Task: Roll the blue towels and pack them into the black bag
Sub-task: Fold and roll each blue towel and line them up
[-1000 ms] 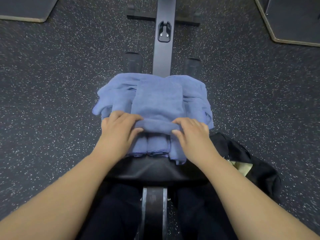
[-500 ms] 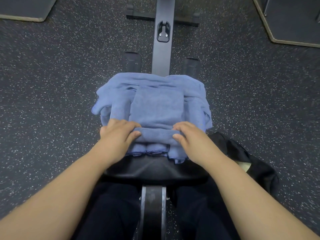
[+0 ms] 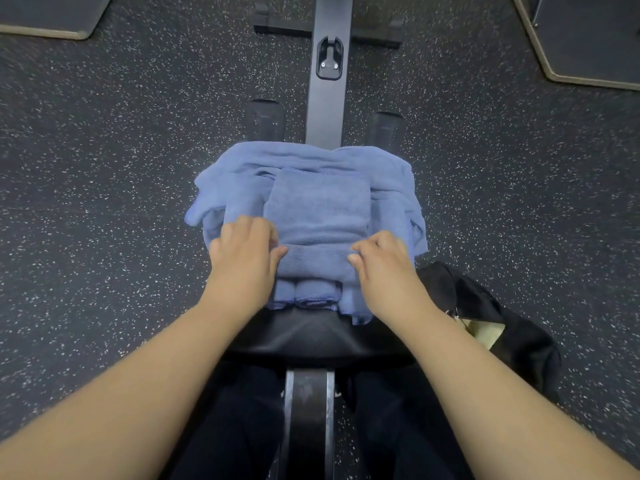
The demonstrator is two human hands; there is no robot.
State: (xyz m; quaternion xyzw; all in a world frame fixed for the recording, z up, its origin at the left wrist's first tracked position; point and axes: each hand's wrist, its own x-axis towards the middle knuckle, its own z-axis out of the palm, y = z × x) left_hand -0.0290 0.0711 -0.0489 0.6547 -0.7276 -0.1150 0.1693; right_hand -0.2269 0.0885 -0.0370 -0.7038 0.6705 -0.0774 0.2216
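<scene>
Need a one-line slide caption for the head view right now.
Both hands, left and right, roll a blue towel atop the towel pile on a bench; black bag waits beside.

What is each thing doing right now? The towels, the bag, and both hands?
Top blue towel: lying flat, its near end partly rolled.
Rolled towels: two finished rolls, side by side under the roll in progress.
Loose towels: heaped, unrolled.
Black bag: on the floor, open, with no towel visible in it.
Left hand: gripping the roll's left end.
Right hand: gripping the roll's right end.
</scene>
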